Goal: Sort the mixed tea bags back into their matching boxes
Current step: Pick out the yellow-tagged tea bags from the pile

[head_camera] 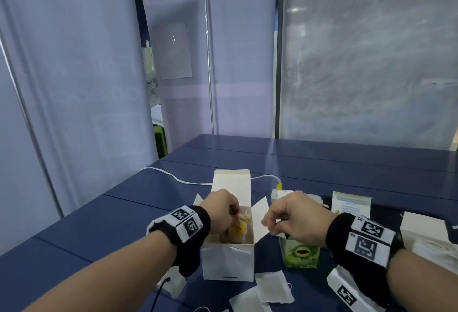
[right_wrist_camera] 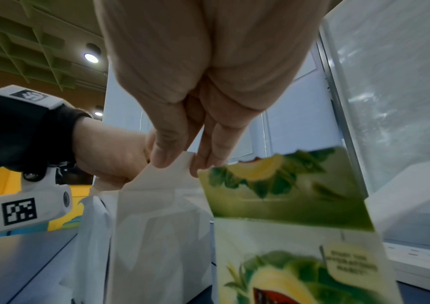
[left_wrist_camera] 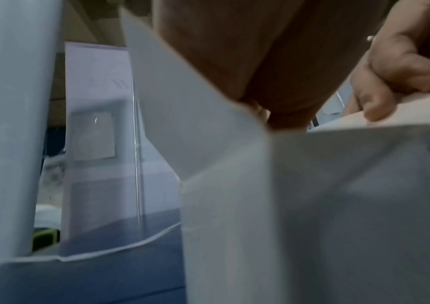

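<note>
A white box (head_camera: 228, 261) stands open in the middle of the blue table, with yellowish tea bags (head_camera: 239, 227) inside. My left hand (head_camera: 231, 211) dips into its opening, fingers curled and pinching the top tea bag (head_camera: 245, 217). My right hand (head_camera: 267, 223) pinches the box's right flap (head_camera: 260, 210) between thumb and fingers; the right wrist view shows this pinch on the flap (right_wrist_camera: 172, 174). A green box (head_camera: 301, 254) stands under my right hand, and its lemon-print flap (right_wrist_camera: 286, 185) is raised. The left wrist view shows the white box wall (left_wrist_camera: 312, 205) close up.
Loose white tea bags (head_camera: 273, 287) lie on the table in front of the boxes. Another box with a pale lid (head_camera: 350, 204) stands at the right, with white packaging (head_camera: 421, 232) beyond it. A white cable (head_camera: 178, 179) runs behind the white box. Translucent panels wall in the table's far side.
</note>
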{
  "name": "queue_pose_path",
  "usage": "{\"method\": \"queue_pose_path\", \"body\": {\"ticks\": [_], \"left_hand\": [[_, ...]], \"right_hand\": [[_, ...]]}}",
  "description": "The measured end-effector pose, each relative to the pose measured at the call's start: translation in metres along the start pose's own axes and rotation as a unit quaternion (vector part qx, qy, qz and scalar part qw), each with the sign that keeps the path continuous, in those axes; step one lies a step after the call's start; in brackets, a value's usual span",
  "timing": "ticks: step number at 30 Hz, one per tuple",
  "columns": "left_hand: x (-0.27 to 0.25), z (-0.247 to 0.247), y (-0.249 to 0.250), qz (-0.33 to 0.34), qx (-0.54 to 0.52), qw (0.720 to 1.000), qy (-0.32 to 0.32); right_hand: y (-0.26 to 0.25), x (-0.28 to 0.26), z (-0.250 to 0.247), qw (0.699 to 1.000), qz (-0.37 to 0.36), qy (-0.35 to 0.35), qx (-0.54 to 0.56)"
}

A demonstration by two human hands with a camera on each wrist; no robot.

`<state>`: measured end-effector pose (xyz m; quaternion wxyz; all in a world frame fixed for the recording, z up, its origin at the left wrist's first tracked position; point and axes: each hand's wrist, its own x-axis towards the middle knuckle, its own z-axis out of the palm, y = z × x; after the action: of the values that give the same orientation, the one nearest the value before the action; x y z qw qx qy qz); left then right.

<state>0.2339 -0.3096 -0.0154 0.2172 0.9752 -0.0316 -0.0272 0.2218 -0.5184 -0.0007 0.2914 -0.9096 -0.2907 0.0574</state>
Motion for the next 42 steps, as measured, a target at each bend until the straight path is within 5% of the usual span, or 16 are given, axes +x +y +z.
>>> {"method": "queue_pose_path", "body": {"ticks": [14,21,42], "left_hand": [[0.011,0.026,0.000,-0.036,-0.052,0.995,-0.083],[0.008,0.026,-0.001,-0.017,0.085,0.991,-0.105],[0.011,0.020,0.007,0.083,0.239,0.952,-0.172]], "right_hand": [[0.010,-0.005,0.003,0.999,-0.034,-0.003,-0.009],[0.009,-0.006,0.005,0.999,-0.036,-0.005,-0.017],[0.009,-0.009,0.003,0.999,-0.041,-0.009,-0.019]]}}
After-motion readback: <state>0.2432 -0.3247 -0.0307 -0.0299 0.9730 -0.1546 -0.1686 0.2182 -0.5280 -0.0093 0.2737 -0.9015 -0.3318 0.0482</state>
